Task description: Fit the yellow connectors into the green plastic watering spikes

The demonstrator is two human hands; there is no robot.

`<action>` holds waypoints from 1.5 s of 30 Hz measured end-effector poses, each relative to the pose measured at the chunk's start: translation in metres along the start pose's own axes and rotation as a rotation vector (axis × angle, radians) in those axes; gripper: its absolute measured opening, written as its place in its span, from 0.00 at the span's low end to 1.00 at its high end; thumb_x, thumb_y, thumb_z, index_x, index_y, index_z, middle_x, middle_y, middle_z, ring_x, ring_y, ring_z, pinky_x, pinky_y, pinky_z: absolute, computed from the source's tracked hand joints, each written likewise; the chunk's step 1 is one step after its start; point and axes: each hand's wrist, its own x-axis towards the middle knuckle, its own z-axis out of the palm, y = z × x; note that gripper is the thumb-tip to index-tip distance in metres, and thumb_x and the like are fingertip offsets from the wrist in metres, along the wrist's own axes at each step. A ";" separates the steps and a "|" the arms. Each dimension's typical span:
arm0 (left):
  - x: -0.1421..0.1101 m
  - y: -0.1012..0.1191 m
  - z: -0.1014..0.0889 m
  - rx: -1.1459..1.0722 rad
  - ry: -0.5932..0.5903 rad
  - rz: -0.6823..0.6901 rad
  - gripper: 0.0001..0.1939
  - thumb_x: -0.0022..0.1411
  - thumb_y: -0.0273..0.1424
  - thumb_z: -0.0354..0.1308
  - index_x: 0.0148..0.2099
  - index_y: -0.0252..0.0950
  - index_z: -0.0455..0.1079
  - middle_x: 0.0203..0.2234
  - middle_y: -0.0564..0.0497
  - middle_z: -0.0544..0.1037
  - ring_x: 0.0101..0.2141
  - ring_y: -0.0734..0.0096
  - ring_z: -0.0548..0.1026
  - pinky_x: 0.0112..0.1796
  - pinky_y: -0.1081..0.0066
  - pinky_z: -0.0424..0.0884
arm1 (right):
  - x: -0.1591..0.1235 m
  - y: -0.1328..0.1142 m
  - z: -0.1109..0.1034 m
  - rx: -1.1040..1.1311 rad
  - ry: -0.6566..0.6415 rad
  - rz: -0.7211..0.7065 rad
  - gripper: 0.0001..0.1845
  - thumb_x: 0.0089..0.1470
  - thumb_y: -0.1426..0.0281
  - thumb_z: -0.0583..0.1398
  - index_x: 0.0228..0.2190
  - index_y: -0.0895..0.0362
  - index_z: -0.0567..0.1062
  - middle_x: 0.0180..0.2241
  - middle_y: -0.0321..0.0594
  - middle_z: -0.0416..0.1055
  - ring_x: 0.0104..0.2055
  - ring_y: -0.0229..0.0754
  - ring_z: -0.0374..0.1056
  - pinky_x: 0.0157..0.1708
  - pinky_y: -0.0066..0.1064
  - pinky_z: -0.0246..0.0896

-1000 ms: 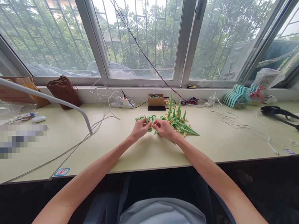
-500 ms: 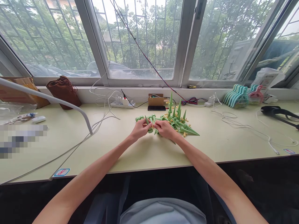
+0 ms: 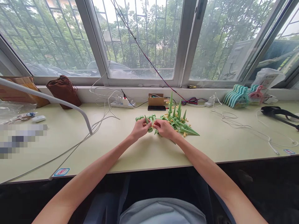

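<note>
My left hand [image 3: 139, 128] is closed around a green plant watering spike [image 3: 146, 119], its pointed tip up and its wider end showing below the fingers. Close beside it, my right hand [image 3: 163, 127] pinches a small yellow valve [image 3: 152, 125] at the spike's side; the fingers partly cover it. To the right lies a pile of green watering spikes [image 3: 187, 129] with yellow valves on and among them. Several spikes stand upright at the back of that pile, one tall spike [image 3: 171, 104] among them. More green spike parts [image 3: 139, 118] lie just behind my hands.
Behind the hands are a black phone [image 3: 156, 108] and a small cardboard box [image 3: 156, 100]. A power strip [image 3: 122, 102] and white cables lie left of them. Teal hangers [image 3: 235, 95] and black goggles [image 3: 277, 112] are at the right. A brown pouch [image 3: 63, 92] leans by the window.
Both hands stay in place with the spike between them. My right fingers shift slightly at the yellow valve, and the spike's tip tilts a little. The pile is unchanged.
</note>
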 end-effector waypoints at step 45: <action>0.005 -0.010 -0.002 0.117 0.022 0.111 0.14 0.57 0.42 0.60 0.32 0.36 0.68 0.24 0.51 0.73 0.24 0.72 0.72 0.23 0.75 0.66 | 0.000 0.004 -0.001 -0.027 -0.039 -0.039 0.16 0.60 0.67 0.53 0.21 0.55 0.60 0.22 0.33 0.58 0.27 0.36 0.53 0.29 0.28 0.48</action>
